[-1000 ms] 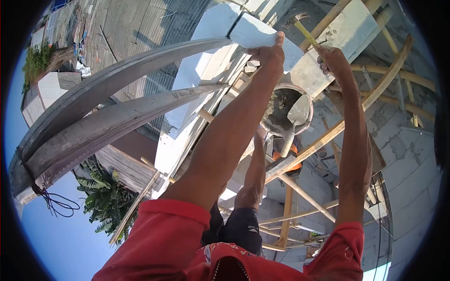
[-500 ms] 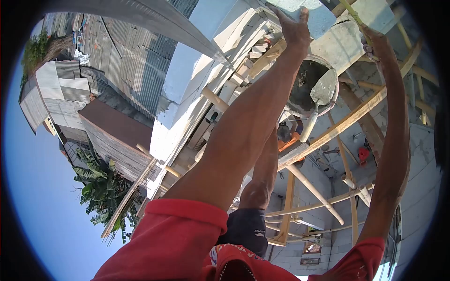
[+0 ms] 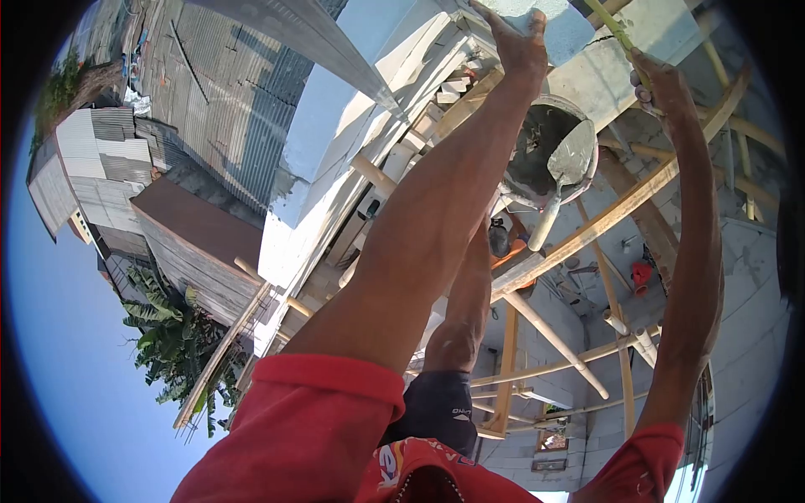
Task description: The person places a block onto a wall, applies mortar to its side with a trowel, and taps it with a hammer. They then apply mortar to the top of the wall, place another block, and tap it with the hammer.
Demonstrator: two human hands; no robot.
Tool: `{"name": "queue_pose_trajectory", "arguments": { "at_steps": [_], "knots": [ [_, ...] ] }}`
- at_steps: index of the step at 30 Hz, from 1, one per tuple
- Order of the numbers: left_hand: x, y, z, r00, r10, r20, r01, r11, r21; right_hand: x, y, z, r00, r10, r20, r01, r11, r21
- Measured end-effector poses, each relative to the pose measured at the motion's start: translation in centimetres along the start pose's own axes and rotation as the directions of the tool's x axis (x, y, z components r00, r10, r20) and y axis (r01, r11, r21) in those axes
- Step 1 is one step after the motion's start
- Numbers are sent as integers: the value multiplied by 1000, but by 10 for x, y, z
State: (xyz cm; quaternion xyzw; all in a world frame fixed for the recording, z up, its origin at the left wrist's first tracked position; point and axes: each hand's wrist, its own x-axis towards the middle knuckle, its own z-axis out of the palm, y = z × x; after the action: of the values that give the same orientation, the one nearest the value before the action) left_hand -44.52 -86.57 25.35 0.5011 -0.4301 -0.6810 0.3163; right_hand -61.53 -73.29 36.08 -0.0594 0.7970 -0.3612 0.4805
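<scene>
My left hand (image 3: 521, 52) is at the top of the view, its visible fingers spread against the edge of a light blue slab (image 3: 560, 29). Some of its fingertips are cut off by the frame's upper edge. My right hand (image 3: 658, 82) is closed round a thin yellow-green strip (image 3: 616, 27) that runs up out of view. Below my left hand, a bucket (image 3: 594, 163) holds dark grey wet mix. A trowel (image 3: 572, 157) smeared with grey lies across the bucket, its pale handle (image 3: 545, 225) sticking out over the rim.
Wooden beams (image 3: 616, 220) and bamboo poles (image 3: 558, 345) cross beneath my arms. A person (image 3: 501, 243) in orange is lower down, beyond the bucket. A grey metal beam (image 3: 335, 42) slants across the upper left. Corrugated roofs (image 3: 226, 84) lie at the left.
The whole view has shifted slightly, and both hands and the bucket appear a little further left. The yellow-green strip has also moved left with my right hand.
</scene>
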Motion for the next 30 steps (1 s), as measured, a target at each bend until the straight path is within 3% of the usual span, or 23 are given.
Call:
{"name": "queue_pose_trajectory", "arguments": {
  "at_steps": [10, 11, 17, 20, 22, 23, 24, 25, 26, 30],
  "knots": [
    [-6, 9, 2, 995, -98, 27, 100, 991, -85, -19, -3, 10, 994, -56, -98, 57, 998, 7],
    [0, -5, 4, 1000, -19, -2, 19, 994, -108, -24, -8, 12, 992, -64, -107, 64, 998, 1],
    [-1, 2, 0, 987, -128, 99, 140, 983, -121, -78, -24, 40, 970, -150, -194, 158, 987, 30],
    [2, -10, -6, 971, -203, 127, 216, 971, -100, -93, 1, 65, 891, -359, -278, 329, 933, -148],
    [-12, 29, -2, 926, -351, 142, 369, 920, -131, -104, 2, 79, 861, -433, -266, 370, 893, -256],
    [-10, 24, -1, 947, -265, 184, 302, 928, -216, -102, 9, 87, 803, -547, -236, 460, 821, -338],
    [-7, 14, -3, 960, -176, 218, 238, 923, -304, -93, 20, 96, 678, -706, -206, 580, 685, -440],
    [-6, 4, -5, 967, -87, 239, 178, 904, -390, -86, 30, 99, 735, -666, -128, 560, 702, -439],
    [-6, 2, -6, 958, -115, 264, 215, 895, -390, -85, 27, 101, 784, -618, -50, 539, 719, -440],
    [-6, 0, -5, 971, -142, 192, 201, 920, -337, -93, 18, 106, 771, -631, -78, 526, 702, -480]
  ]
}}
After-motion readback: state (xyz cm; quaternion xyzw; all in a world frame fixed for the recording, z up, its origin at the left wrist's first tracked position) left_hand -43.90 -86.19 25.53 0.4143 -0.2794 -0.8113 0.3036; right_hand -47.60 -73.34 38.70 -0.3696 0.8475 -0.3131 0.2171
